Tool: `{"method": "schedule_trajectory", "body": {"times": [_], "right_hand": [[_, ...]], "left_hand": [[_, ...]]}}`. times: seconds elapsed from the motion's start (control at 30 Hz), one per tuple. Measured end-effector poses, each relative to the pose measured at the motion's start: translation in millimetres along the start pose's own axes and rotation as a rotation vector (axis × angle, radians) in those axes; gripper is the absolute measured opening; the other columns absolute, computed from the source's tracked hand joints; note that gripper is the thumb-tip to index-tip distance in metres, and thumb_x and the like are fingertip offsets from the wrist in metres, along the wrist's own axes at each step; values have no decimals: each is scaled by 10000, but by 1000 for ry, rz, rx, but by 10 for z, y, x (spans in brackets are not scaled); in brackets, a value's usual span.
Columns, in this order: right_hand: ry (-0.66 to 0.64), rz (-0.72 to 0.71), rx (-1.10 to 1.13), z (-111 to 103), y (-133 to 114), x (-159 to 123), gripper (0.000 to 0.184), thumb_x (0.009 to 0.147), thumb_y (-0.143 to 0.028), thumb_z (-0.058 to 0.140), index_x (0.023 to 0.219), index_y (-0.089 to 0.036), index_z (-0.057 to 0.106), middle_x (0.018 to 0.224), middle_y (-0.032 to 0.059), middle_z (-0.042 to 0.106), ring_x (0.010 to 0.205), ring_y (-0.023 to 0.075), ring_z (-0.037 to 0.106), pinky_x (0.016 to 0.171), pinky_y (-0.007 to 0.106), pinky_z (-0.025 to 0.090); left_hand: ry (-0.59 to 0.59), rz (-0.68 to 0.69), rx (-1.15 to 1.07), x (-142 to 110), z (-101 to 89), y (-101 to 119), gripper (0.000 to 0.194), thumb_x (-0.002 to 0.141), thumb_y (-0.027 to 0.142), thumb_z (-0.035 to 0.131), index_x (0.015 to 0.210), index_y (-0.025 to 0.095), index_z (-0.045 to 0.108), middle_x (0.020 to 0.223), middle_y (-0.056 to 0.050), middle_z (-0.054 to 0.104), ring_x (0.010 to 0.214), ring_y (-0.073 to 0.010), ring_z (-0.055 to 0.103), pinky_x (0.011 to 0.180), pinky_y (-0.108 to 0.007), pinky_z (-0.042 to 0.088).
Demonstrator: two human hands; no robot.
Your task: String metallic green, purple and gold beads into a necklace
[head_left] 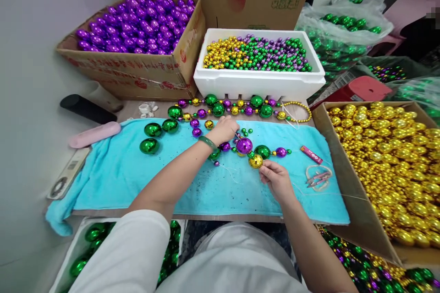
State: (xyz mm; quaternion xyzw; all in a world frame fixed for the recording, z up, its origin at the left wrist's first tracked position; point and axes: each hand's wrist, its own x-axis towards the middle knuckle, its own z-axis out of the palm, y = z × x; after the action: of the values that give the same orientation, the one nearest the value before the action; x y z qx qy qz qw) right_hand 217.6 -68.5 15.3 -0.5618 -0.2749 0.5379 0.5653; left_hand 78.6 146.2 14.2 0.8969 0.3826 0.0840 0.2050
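Bead [255, 161] pinched in my right grip [277, 180], I should steady it; whether my left grip [224, 129] holds anything, I cannot tell.

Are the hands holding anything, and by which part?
The right hand pinches a large gold bead at its right edge. The left hand is near the large purple bead; whether it holds anything cannot be told.

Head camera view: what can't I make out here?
All in the head view:
Left hand: what its fingertips grip, too small to tell.
Container of green baubles: partly hidden by the white sleeve, cut off by the bottom edge.
Gold-bead carton: cut off by the right edge.
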Motion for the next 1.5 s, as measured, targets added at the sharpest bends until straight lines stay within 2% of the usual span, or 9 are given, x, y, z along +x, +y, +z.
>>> {"method": "schedule_trajectory", "body": {"times": [0.13,0.2,0.27,0.37,0.5,0.97,1.13,1.27,1.5], "right_hand": [[40,-14,16,-83,-25,-13,274,625,-413,793,662,-183,648,526,-26,526,449,92,433,428,236,331],[60,-34,20,-128,-9,-9,262,640,-406,787,681,-181,658,529,-28,523,452,91,434,433,238,333],[65,-54,11,-156,18,0,242,665,-393,777,695,-179,668,531,-30,518,452,89,432,440,238,331],[56,-65,-3,-146,53,17,222,682,-379,767,693,-177,675,526,-35,510,442,85,420,437,238,319],[49,-53,-3,-67,60,23,224,657,-378,776,684,-176,681,516,-37,501,434,83,412,428,234,308],[61,-22,-98,-2,3,-38,254,651,-399,753,682,-163,665,475,-43,488,427,78,395,444,231,294],[57,-7,-102,15,1,-46,262,646,-404,763,702,-163,675,469,-42,496,421,80,404,437,228,301],[32,-26,-75,44,16,-46,269,651,-401,774,726,-166,667,481,-41,522,421,85,429,440,232,335],[-89,67,-123,99,111,-47,331,615,-429,783,772,-179,634,529,-38,557,437,100,462,442,250,394]], "left_hand": [[60,-20,-90,7,-100,9,194,765,55,604,804,182,745,900,-128,713,999,-293,566,940,-433,386],[145,-72,-393,-86,-209,32,201,805,132,618,951,196,740,1002,-98,720,974,-249,593,907,-389,431],[215,-165,-891,-235,-313,76,229,826,204,636,1041,204,717,1029,-75,720,908,-196,620,831,-334,473],[209,-293,-1508,-495,-415,167,246,820,253,677,1057,195,701,986,-65,721,795,-136,632,724,-267,495],[185,-347,-1775,-733,-459,266,204,825,224,687,1022,174,702,932,-61,720,758,-115,646,691,-239,521],[214,-281,-1865,-876,-467,303,247,794,249,738,1025,164,717,897,-60,727,754,-119,664,667,-227,546],[289,-264,-1693,-913,-461,360,303,675,268,835,951,173,753,860,-48,734,778,-118,659,678,-208,518],[263,-282,-1535,-957,-448,443,313,634,330,858,899,186,775,872,-51,741,800,-138,658,710,-239,514],[382,-139,-1196,-1002,-466,527,170,749,355,756,819,202,783,909,-63,746,836,-156,653,724,-269,515]]}}
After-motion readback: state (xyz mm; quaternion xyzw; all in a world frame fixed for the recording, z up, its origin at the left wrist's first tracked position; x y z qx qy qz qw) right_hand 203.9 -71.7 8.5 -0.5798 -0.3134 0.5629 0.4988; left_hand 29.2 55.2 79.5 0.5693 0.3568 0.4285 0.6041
